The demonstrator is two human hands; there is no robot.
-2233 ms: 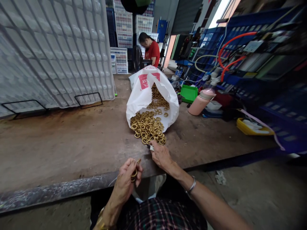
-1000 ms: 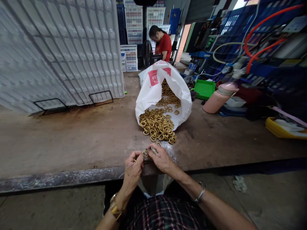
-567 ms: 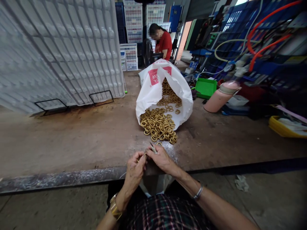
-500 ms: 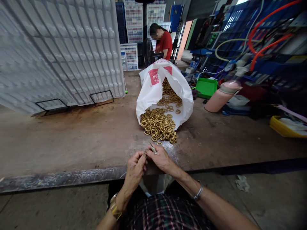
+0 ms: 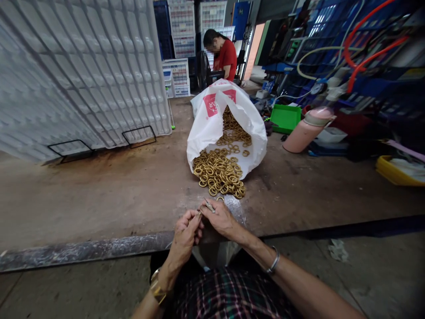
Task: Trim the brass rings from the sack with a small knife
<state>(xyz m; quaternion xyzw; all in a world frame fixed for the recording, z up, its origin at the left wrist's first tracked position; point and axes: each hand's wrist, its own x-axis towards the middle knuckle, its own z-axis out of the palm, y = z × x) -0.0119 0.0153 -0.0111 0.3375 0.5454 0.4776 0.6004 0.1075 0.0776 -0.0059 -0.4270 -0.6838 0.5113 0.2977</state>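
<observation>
My left hand [image 5: 187,229] is closed in a pinch above the table's front edge, with a bit of a brass ring [image 5: 199,213] showing at its fingertips. Close beside it, my right hand [image 5: 219,218] is closed around a small pointed metal tool [image 5: 209,205], whose tip sticks out up and to the left. The right fingertips meet the left ones at the ring; my fingers hide most of it. Just beyond my hands, a heap of brass rings [image 5: 217,173] spills from the mouth of a white plastic sack [image 5: 206,128] lying on its side.
Ribbed translucent plastic trays [image 5: 126,66] stand on the left in black wire holders [image 5: 139,135]. To the right are a green tray [image 5: 285,118], a pink bottle [image 5: 307,133] and a yellow container [image 5: 395,173]. A person in red [image 5: 227,57] sits behind the wooden table [image 5: 116,195].
The view has shifted slightly. My hands stay together at the table edge, with only a small movement of the fingers and the pointed tool. The ring heap looks the same.
</observation>
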